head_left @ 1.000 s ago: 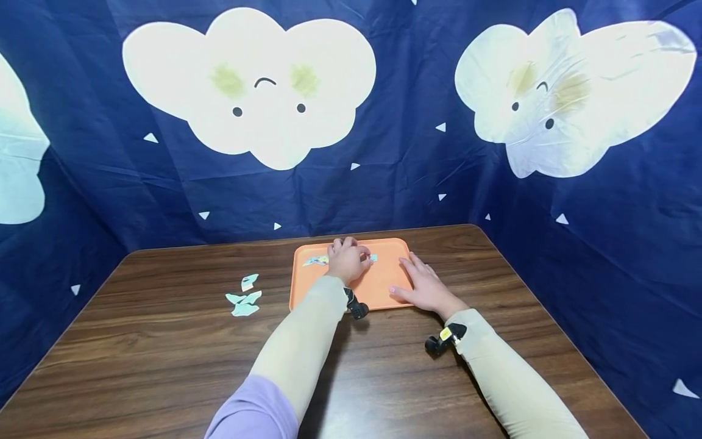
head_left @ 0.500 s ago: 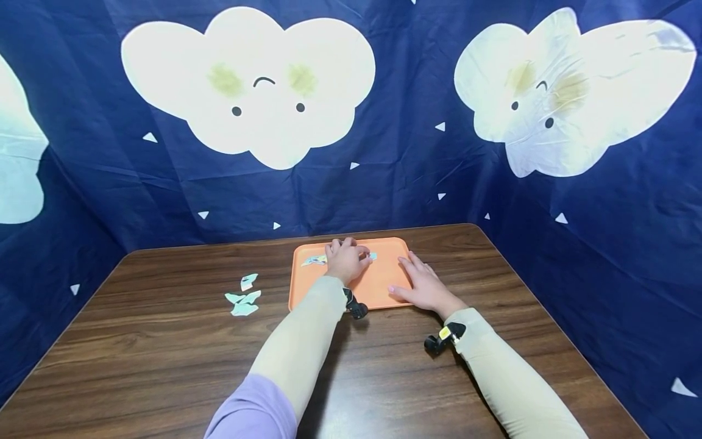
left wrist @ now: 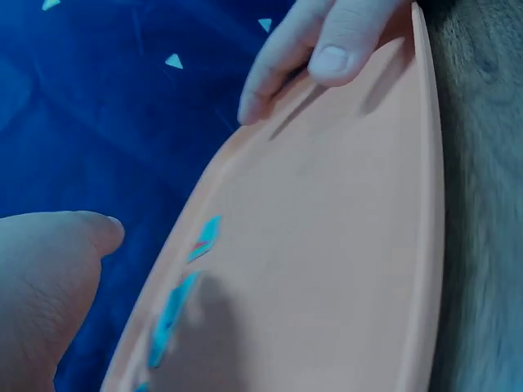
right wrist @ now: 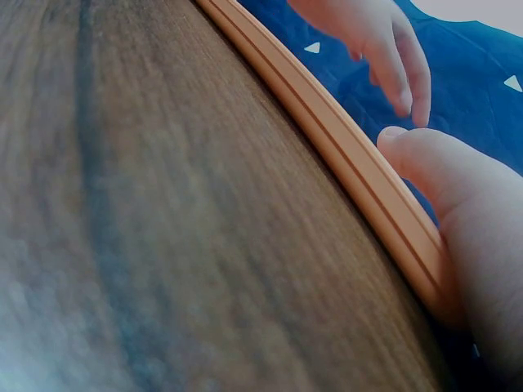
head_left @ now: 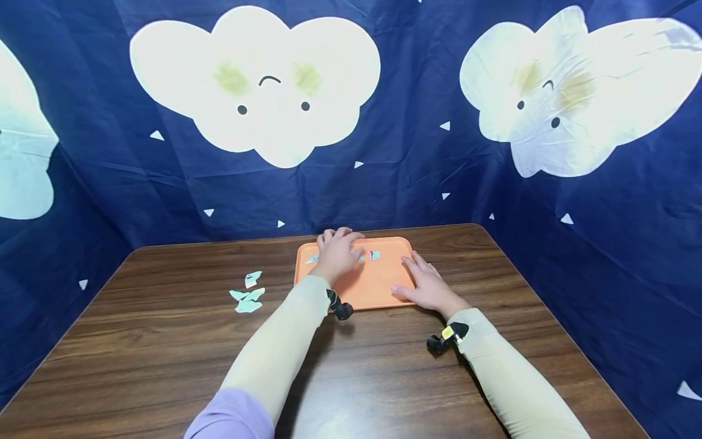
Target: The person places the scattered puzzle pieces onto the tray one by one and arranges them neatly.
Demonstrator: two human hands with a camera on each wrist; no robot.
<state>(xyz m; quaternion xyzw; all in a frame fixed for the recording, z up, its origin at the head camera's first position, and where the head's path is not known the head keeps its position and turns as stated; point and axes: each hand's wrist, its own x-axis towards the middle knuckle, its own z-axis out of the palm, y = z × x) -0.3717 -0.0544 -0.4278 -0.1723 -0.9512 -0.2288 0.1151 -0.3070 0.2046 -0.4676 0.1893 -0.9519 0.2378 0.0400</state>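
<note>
My left hand point(head_left: 337, 255) hovers over the back left part of an orange tray point(head_left: 364, 289), fingers loosely bent, with nothing seen in its grasp. Beneath and beside it, torn-looking light-blue paper pieces lie in a row along the tray's far side; one piece point(head_left: 375, 255) has a reddish mark, and another point(head_left: 312, 259) shows at the left. Part of the row is hidden by the hand. In the left wrist view, two blue pieces point(left wrist: 172, 318) lie apart from each other. My right hand point(head_left: 429, 286) rests on the tray's right edge, fingers spread and thumb toward the near rim.
Several pale-green paper pieces point(head_left: 249, 300) lie on the brown wooden table point(head_left: 164, 341), left of the tray, with one piece point(head_left: 253, 279) a little behind the others. A dark blue curtain point(head_left: 323, 195) with white clouds hangs at the table's back and sides.
My left hand has lifted off the marked piece and shifted left and back, uncovering more of the row. My right hand stays at the tray's edge. The view has turned slightly.
</note>
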